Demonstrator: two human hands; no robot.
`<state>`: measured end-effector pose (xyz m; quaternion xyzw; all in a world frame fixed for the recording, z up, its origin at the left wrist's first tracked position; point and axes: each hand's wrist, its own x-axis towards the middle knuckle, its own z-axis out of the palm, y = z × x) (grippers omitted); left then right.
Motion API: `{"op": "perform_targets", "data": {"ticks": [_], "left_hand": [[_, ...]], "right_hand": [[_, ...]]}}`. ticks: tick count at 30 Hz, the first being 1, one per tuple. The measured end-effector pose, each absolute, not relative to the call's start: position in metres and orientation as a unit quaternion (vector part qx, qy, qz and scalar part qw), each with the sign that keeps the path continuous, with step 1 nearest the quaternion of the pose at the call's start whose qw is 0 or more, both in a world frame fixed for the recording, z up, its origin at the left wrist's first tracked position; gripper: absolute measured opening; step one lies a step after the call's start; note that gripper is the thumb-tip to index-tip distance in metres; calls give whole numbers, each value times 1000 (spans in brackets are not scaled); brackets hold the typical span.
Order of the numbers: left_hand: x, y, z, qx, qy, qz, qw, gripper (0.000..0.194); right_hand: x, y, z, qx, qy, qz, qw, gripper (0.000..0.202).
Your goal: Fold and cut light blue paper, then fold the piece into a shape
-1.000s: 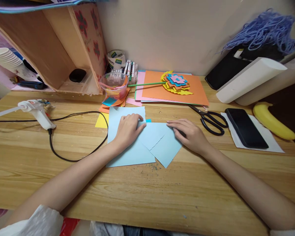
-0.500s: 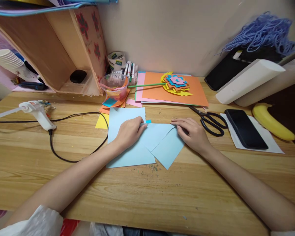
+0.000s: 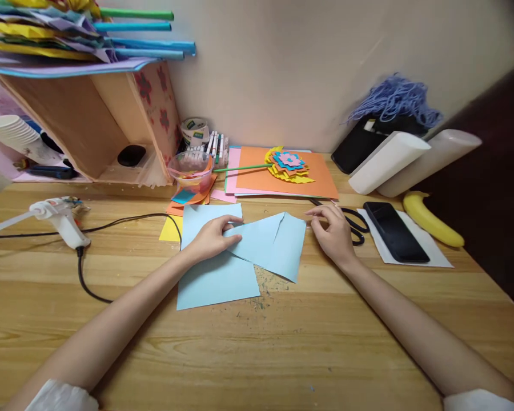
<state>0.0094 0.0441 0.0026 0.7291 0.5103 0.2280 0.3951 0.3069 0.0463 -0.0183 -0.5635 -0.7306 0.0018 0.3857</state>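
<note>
My left hand [image 3: 212, 238] pinches the left end of a light blue paper strip [image 3: 268, 242] between thumb and fingers. The strip has a short tear or crease near its top right and is lifted a little over the sheet. Beneath it a larger light blue paper sheet [image 3: 216, 285] lies flat, partly covered by the strip and my hand. Just off the strip's right edge is my right hand [image 3: 334, 231], fingers bent and apart, holding nothing. Behind that hand lie black-handled scissors [image 3: 356, 227], partly hidden by it.
A paper flower [image 3: 289, 164] rests on coloured sheets [image 3: 325, 182] at the back. At the left lies a glue gun [image 3: 62, 220] with a looping cord. A plastic bowl [image 3: 192, 174] holds paper scraps. A phone [image 3: 396, 231] and a banana [image 3: 432, 220] are at the right.
My right hand has let go of the smaller blue paper, which was folded over and now lies opened out toward the right. My left hand keeps its hold. The view has shifted upward and right.
</note>
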Motion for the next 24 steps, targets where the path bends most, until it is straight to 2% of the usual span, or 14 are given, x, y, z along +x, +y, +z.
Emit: {"op": "perform_targets", "data": {"ticks": [2, 4, 7, 10, 14, 16, 18, 21, 23, 24], "left_hand": [[6, 47, 6, 726, 480, 181, 458, 40], [5, 48, 13, 730, 458, 174, 476, 34], [6, 45, 29, 790, 478, 196, 330, 18], [7, 40, 45, 801, 491, 229, 256, 15], [5, 37, 50, 736, 526, 311, 292, 19], [5, 37, 47, 702, 557, 350, 271, 26], [5, 36, 43, 681, 573, 366, 271, 30], [6, 34, 42, 652, 585, 395, 275, 32], [7, 31, 44, 632, 586, 421, 282, 32], [8, 30, 45, 622, 585, 433, 288, 33]], "right_hand": [[328, 52, -15, -578, -743, -63, 331, 15], [355, 57, -12, -615, -742, -85, 254, 10], [389, 60, -10, -682, -712, -22, 166, 20], [399, 58, -7, -678, -713, 48, 170, 27], [385, 51, 1, -647, -740, 105, 148, 20], [370, 48, 5, -647, -727, 97, 208, 14], [350, 44, 10, -638, -685, 166, 309, 19], [311, 32, 17, -542, -551, 465, 431, 33], [285, 21, 21, -429, -480, 615, 455, 47], [275, 15, 21, -386, -464, 665, 439, 52]]}}
